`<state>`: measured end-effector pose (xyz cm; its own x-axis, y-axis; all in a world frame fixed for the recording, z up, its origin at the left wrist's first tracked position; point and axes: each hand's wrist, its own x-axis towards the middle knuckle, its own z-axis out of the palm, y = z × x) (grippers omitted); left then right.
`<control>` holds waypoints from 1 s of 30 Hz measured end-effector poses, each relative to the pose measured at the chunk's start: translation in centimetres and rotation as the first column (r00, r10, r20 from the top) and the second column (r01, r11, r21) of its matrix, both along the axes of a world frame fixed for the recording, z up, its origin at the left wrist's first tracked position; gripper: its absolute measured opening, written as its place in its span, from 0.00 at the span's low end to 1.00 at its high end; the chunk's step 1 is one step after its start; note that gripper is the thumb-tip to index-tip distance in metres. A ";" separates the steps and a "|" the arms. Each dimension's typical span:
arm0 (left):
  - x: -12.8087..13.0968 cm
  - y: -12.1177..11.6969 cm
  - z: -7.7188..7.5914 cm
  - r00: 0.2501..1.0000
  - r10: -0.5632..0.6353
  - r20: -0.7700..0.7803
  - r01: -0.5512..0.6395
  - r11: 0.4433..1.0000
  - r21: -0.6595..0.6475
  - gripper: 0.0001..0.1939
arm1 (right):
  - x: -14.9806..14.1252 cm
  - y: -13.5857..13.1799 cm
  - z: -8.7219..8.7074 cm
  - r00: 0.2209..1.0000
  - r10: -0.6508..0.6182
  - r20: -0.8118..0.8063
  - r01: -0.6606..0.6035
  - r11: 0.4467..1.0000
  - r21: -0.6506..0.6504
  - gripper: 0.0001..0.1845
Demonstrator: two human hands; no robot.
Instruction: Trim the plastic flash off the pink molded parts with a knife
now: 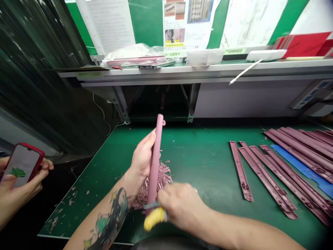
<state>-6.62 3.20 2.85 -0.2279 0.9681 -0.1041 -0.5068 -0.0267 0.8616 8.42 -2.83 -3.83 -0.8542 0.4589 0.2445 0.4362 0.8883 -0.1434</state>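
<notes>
Pink strip (pixel 155 163), 1 piece, centre of frame, held aslant. The left hand (pixel 142 156) wraps its middle, apparently to steady it; the right hand (pixel 180 201), closed around a grey tool (pixel 151 206), is at its lower end. Pink scraps (pixel 163 175) lie heaped behind.

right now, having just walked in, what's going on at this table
The person's left hand holds a long pink part at a slant, while the right hand holds a tool with a yellow end at its near end; the tool is blurred. Pink scraps are heaped on the green table below. More pink parts lie to the right. Off to the left, another person's hands hold a phone.
</notes>
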 end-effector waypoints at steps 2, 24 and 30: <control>-1.1 1.4 0.5 1.000 0.012 0.024 -0.013 1.000 0.025 0.19 | 0.3 -1.3 -1.7 0.987 0.159 0.027 -0.157 0.985 -0.077 0.11; 0.8 -2.6 -2.6 0.992 -0.121 0.015 0.121 0.993 -0.001 0.18 | 1.1 10.0 6.3 0.935 -0.314 -0.164 0.318 0.948 0.004 0.27; -0.9 2.4 -1.3 0.999 -0.007 0.046 0.004 0.997 0.073 0.14 | -0.6 0.8 1.5 0.996 0.089 -0.014 -0.091 0.990 -0.110 0.14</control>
<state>-7.56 5.57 1.51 -0.2192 0.9747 -0.0439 -0.5466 -0.0854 0.8330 7.80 -1.99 -2.36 -0.8911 0.4049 0.2048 0.3534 0.9024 -0.2464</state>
